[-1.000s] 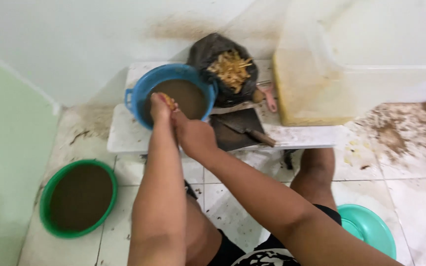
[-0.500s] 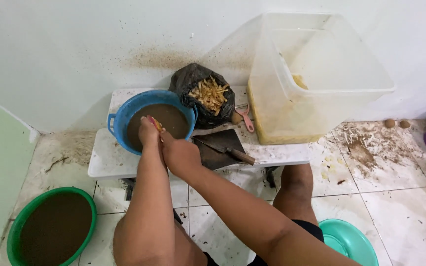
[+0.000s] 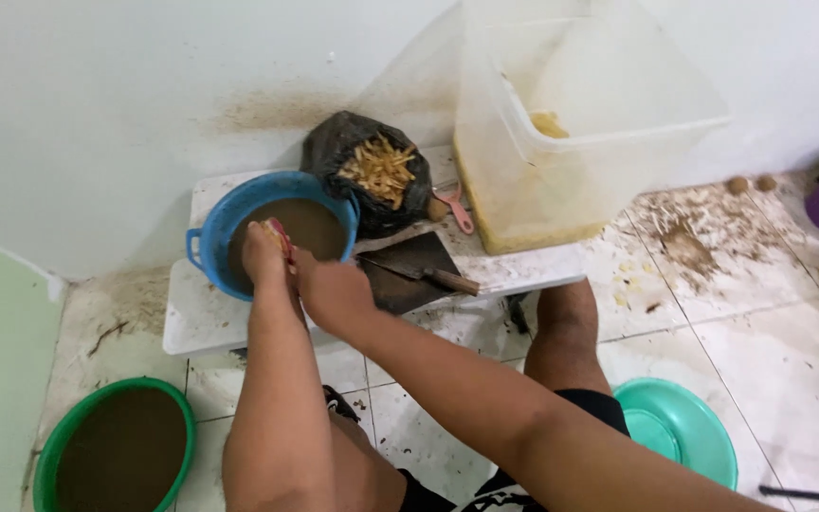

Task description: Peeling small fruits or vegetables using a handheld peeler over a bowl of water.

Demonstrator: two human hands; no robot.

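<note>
Near left, on the floor: a green basin (image 3: 114, 446) filled with brown water.

On the white worktop (image 3: 203, 318), left part: a blue basin (image 3: 229, 216), also holding brown water. The left hand (image 3: 264, 258) is over its near rim, fingers closed around a small pale piece (image 3: 275, 235) with a pink-red tool against it. The right hand (image 3: 336, 294) sits just right of the left, touching it; its fingers curl toward the same piece, but whether they grip it cannot be told.

Far of the hands, touching the blue basin's right side: a black bag (image 3: 348, 156) open on a heap of pale yellow strips (image 3: 379, 169). Just right of the hands: a dark board (image 3: 409, 270) with a knife (image 3: 428, 276) lying across it. A pink peeler (image 3: 455, 209) lies beside the bag.

Right part of the worktop: a large clear tub (image 3: 571, 123) with yellowish residue. Near right, on the floor: a teal lid (image 3: 684, 441). Peel scraps (image 3: 689, 232) litter the tiles further right.
</note>
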